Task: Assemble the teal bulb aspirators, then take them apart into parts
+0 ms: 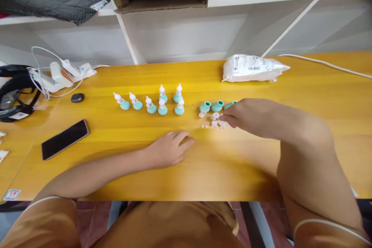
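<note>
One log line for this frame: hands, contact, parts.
left hand: flat on table, empty | right hand: fingers at small white parts | teal bulbs: uncapped, beside

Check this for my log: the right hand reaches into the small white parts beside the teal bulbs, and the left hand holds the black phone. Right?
Not quite. In the head view the left hand rests flat on the yellow table, holding nothing; the black phone lies apart, further left. The right hand is indeed at the small white parts beside the teal bulbs.

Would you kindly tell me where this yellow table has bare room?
Bare patches: the near edge of the yellow wooden table, and right of the white plastic pouch. Crowded: teal bulbs with white tips and small white parts by the right hand; the left hand rests flat.
</note>
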`<action>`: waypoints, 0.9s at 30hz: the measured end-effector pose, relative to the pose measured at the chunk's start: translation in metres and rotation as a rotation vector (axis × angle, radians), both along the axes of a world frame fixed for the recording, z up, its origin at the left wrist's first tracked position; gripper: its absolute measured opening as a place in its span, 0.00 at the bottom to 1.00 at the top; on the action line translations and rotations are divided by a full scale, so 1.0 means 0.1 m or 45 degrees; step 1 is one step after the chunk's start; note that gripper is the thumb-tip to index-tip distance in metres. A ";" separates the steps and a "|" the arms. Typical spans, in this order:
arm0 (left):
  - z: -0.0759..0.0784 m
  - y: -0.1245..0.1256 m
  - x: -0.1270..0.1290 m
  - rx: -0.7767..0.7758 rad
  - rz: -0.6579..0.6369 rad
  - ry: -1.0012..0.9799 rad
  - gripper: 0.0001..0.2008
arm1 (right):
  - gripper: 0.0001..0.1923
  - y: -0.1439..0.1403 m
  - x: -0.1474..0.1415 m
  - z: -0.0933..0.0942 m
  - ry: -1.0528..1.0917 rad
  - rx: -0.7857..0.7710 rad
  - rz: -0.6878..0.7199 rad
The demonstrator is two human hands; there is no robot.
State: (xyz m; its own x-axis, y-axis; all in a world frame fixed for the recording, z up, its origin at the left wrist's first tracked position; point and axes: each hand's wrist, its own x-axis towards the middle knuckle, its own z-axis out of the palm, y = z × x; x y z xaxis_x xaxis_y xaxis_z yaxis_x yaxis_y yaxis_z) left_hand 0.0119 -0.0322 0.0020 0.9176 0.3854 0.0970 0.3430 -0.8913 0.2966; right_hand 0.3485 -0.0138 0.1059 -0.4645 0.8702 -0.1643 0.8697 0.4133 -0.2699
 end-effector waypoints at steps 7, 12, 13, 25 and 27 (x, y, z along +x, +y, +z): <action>0.13 0.26 0.67 -0.040 0.323 0.207 0.17 | 0.26 0.08 -0.03 0.09 -0.096 -0.097 -0.081; 0.17 0.37 0.90 -0.031 0.393 0.272 0.17 | 0.26 0.06 0.02 0.17 -0.087 -0.072 -0.051; 0.16 0.38 0.92 -0.014 0.394 0.271 0.16 | 0.26 0.06 0.04 0.18 -0.079 -0.056 -0.042; 0.27 0.33 0.36 -0.573 0.322 -0.036 0.02 | 0.26 0.01 -0.25 0.46 0.266 0.077 0.057; 0.30 0.30 0.06 -0.895 0.379 -0.115 0.01 | 0.26 0.06 -0.35 0.44 0.413 0.024 0.171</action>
State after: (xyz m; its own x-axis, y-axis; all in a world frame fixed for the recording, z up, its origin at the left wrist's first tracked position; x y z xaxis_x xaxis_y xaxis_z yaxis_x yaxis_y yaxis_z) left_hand 0.0177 -0.0022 0.0319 0.7659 0.6135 -0.1923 0.4863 -0.3570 0.7975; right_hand 0.3131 -0.0082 0.1496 -0.6004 0.7993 0.0263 0.6773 0.5257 -0.5147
